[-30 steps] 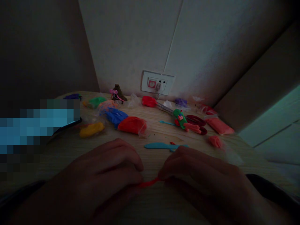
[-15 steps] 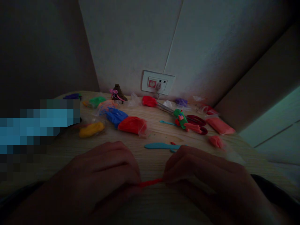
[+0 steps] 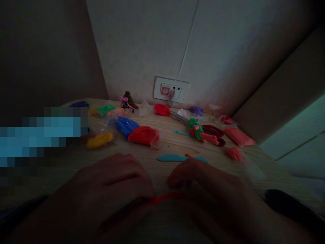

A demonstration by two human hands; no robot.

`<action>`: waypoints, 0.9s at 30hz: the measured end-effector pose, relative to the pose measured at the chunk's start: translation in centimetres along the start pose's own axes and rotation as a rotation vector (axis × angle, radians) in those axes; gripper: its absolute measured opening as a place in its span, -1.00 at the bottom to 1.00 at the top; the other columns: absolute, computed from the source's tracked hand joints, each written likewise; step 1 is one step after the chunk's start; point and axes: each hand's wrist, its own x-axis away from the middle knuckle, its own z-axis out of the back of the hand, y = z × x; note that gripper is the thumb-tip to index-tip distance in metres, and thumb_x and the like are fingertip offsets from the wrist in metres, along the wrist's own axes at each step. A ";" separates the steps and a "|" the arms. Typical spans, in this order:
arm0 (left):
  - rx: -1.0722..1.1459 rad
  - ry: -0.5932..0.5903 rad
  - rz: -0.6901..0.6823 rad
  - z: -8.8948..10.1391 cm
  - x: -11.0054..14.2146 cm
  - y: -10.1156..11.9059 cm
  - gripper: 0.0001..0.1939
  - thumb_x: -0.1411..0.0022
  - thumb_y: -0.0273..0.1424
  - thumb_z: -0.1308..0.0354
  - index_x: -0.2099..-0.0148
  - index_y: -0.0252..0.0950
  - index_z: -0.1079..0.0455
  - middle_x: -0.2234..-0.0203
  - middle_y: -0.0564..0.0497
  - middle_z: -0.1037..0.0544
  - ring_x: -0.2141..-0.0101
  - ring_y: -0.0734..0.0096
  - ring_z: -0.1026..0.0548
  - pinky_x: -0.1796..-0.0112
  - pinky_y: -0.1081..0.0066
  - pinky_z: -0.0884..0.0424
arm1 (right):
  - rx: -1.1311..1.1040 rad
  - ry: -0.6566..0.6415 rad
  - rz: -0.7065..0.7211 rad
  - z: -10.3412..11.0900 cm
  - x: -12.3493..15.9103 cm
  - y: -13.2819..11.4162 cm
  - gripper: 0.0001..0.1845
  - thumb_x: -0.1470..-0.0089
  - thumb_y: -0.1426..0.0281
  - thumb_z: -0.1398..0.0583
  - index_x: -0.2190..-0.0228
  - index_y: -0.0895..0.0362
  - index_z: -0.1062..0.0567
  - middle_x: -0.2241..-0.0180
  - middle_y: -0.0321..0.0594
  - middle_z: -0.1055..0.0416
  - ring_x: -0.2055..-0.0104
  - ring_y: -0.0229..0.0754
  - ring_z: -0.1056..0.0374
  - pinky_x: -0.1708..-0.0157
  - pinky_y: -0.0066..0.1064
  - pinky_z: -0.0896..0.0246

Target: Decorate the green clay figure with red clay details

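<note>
L hand (image 3: 109,186) pinches red strip (image 3: 167,197) on tbl (image 3: 158,174); R hand (image 3: 215,183), fingers parted, at strip's R end, nr blue knife (image 3: 170,158).

Dark, almost black sleeves (image 3: 283,202)

A thin, slightly curved strip of red clay (image 3: 167,197) is held roughly crosswise, its left end pinched in the left hand (image 3: 114,188), its right end hidden in shadow by the right hand (image 3: 215,186).
</note>
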 end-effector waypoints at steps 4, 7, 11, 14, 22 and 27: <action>0.019 0.016 0.033 -0.3 0.3 -0.2 -0.89 -0.40 -0.31 -0.07 0.18 -0.01 -0.42 0.30 0.26 -0.55 0.23 0.48 -0.51 0.13 0.51 -0.42 | 0.030 -0.077 -0.032 -0.1 0.0 -0.2 -0.74 -0.10 0.53 -0.23 0.15 0.04 -0.43 0.22 -0.34 -0.54 0.24 -0.29 -0.48 0.26 -0.56 -0.40; 0.012 0.036 0.004 -0.4 0.4 -0.3 -0.88 -0.40 -0.27 -0.05 0.18 0.00 -0.42 0.31 0.27 -0.54 0.24 0.49 -0.50 0.11 0.52 -0.41 | 0.062 -0.118 -0.061 -0.1 -0.3 -0.7 -0.82 -0.14 0.52 -0.22 0.21 0.04 -0.44 0.22 -0.33 -0.54 0.24 -0.28 -0.47 0.29 -0.53 -0.39; -0.019 0.041 -0.004 -0.5 0.4 -0.1 -0.82 -0.43 -0.24 -0.01 0.22 -0.03 -0.41 0.34 0.24 -0.53 0.26 0.49 -0.49 0.15 0.54 -0.40 | 0.076 -0.131 -0.075 -0.3 -0.6 -1.1 -0.87 -0.22 0.51 -0.13 0.33 0.06 -0.43 0.30 -0.32 -0.52 0.32 -0.28 -0.44 0.32 -0.50 -0.36; -0.024 0.053 -0.021 -0.4 0.2 0.1 -0.76 -0.45 -0.24 0.04 0.24 -0.04 -0.42 0.34 0.20 -0.53 0.25 0.47 -0.48 0.19 0.54 -0.40 | 0.090 -0.107 -0.036 -0.4 -0.6 -1.2 -0.84 -0.23 0.53 -0.12 0.38 0.08 -0.42 0.33 -0.31 -0.51 0.32 -0.29 -0.43 0.33 -0.52 -0.34; -0.036 0.063 -0.042 -0.7 0.1 0.3 -0.81 -0.43 -0.30 -0.01 0.24 -0.04 -0.41 0.35 0.23 -0.50 0.27 0.51 -0.46 0.16 0.60 -0.36 | 0.128 -0.086 0.055 -0.4 -0.7 -1.0 -0.83 -0.24 0.55 -0.10 0.37 0.13 -0.44 0.34 -0.25 -0.49 0.29 -0.29 -0.42 0.40 -0.58 -0.31; -0.045 0.090 -0.051 -0.8 0.1 0.2 -0.80 -0.41 -0.31 -0.01 0.26 -0.03 -0.42 0.35 0.23 -0.52 0.28 0.50 -0.46 0.18 0.62 -0.36 | 0.183 -0.090 0.084 -0.5 -0.5 -0.8 -0.78 -0.29 0.50 -0.07 0.37 0.13 -0.46 0.36 -0.23 -0.48 0.29 -0.27 -0.43 0.38 -0.56 -0.33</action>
